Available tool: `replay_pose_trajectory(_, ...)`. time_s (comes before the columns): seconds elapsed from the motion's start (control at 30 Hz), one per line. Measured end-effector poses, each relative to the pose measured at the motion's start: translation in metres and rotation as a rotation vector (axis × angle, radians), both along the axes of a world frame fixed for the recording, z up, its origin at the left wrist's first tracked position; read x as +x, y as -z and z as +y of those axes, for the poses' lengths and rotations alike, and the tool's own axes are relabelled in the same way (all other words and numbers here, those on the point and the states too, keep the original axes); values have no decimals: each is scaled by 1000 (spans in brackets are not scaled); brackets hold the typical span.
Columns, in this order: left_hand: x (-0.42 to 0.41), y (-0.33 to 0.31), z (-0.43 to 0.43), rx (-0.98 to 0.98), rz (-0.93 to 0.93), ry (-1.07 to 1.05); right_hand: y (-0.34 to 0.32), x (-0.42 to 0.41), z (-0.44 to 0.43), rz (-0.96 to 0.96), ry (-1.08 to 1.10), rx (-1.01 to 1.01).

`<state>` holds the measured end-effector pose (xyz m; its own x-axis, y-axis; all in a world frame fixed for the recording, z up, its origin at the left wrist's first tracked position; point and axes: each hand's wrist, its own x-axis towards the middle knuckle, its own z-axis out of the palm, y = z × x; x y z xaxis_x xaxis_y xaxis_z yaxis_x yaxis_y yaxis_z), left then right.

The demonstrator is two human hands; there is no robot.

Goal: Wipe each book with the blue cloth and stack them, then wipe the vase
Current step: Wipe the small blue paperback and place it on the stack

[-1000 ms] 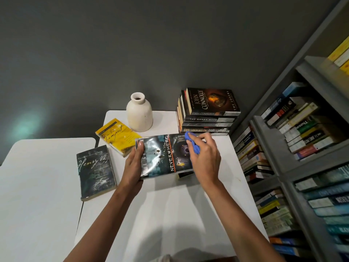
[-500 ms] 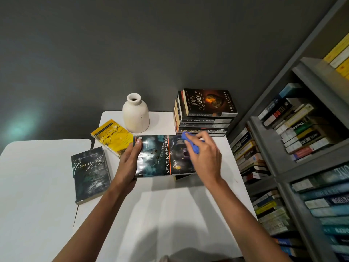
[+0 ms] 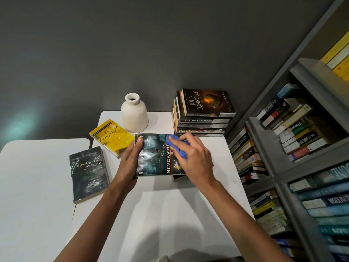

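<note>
View from above a white table (image 3: 160, 214) against a dark grey wall. The person's left hand (image 3: 130, 163) grips the left edge of a Neverwhere paperback (image 3: 156, 157), thumb flat on the cover and the fingers going under it, apparently to brace it against the rubbing. The right hand (image 3: 196, 161) has its fingers curled round a bunched blue cloth (image 3: 177, 148) and presses it onto the right half of the cover. The book faces cover up at the table's middle, in front of a stack (image 3: 204, 120) of dark paperbacks in the back right corner (probably the wiped pile, an easy reach away). A dark edge shows under the book's near right corner; what it is cannot be told. A cream vase (image 3: 134, 113) stands upright just left of the stack, untouched. Two books lie to the left, clear of the wiping: a yellow Tempest (image 3: 111, 137) and, nearer, a dark Henry VI (image 3: 87, 173). A crowded bookcase (image 3: 283, 167) fills the right side.
</note>
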<state>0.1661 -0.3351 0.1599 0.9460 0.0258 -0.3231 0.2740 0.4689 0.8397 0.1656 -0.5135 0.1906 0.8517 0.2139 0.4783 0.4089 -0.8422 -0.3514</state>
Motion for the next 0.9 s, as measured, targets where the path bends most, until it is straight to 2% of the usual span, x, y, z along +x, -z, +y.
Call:
replay_pose_trajectory(0.07, 0, 1, 2, 13, -3, 11, -1, 5, -14, -2, -18, 11)
replay_pose_trajectory(0.17, -1, -2, -3, 21, -8, 24, -5, 14, -21, 3, 124, 92)
replay_pose_trajectory(0.33, 0, -7, -6, 43, -22, 27, -5, 1, -8, -4, -63, -11)
replay_pose_trajectory(0.47, 1, -8, -5, 50, -4, 21, -9, 14, -21, -2, 119, 88)
replay_pose_trajectory(0.6, 3, -10, -5, 44, -13, 6, -6, -1, -6, -5, -75, -26)
replay_pose_trajectory(0.77, 3, -8, -3, 4, 0, -24, -7, 10, -24, 18, 150, 92)
replay_pose_trajectory(0.9, 6, -8, -2, 13, -1, -17, -1, -12, -6, 8, -43, 7)
